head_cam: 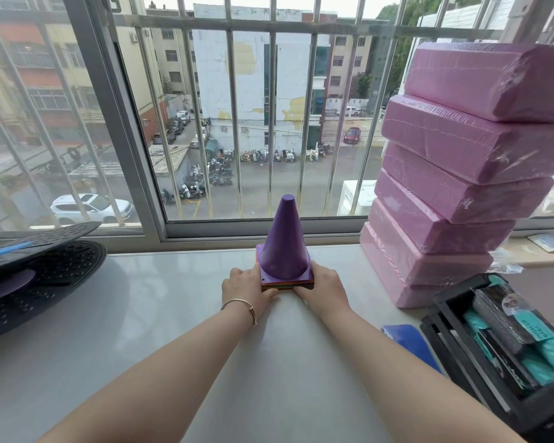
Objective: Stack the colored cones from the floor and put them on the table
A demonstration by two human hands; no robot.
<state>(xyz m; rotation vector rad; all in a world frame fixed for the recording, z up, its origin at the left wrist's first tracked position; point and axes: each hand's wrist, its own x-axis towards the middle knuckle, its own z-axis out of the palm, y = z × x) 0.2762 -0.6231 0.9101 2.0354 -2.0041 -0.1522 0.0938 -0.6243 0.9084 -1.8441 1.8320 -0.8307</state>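
On the table, nearest the camera: 2 bare forearms are stretched forward over the pale table [160, 314].
Left hand [245, 287]: pressed against the left side of the stack's base, fingers tucked under its front edge; a thin bracelet [242, 306] is worn at the wrist.
Right hand [322, 287]: closed in against the right side of the same base.
Cone stack [285, 247]: stood upright on the table between both hands; a purple cone is seen on top, with coloured base edges layered beneath.
Left side: dark perforated discs [42, 270] are laid on the table.
Right side: a black crate [506, 353], then 6 wrapped pink blocks [461, 174] piled up.
Farthest: a barred window [237, 123] is seen behind.
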